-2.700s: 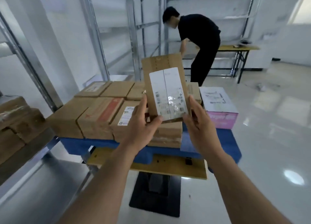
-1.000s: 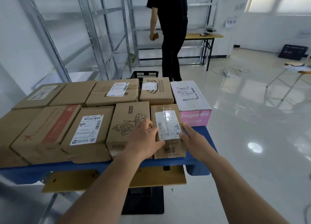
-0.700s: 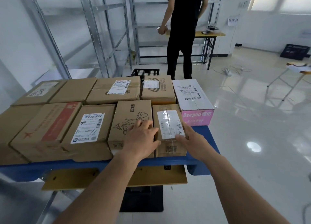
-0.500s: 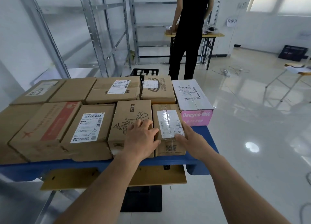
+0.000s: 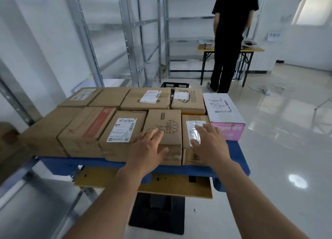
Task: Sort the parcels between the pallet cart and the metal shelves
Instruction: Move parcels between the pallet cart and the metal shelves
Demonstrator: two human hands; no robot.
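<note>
Both hands lifted off narrow parcel (image 5: 195, 140), fingers spread, empty; right hand (image 5: 210, 141) hides label.

Brown boxes (image 5: 100, 131) sit on a blue cart (image 5: 240, 159). One box (image 5: 162, 126) bears a flower drawing. Another box (image 5: 227, 120) is white and pink.

Brown cardboard parcels (image 5: 124, 129) packed flat in two rows on blue pallet cart (image 5: 240, 165); white-pink parcel (image 5: 222, 109) at right end; metal shelves (image 5: 143, 32) behind.

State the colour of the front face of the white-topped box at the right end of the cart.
Pink, with pale lettering: the white-topped box, seen in the head view.
</note>
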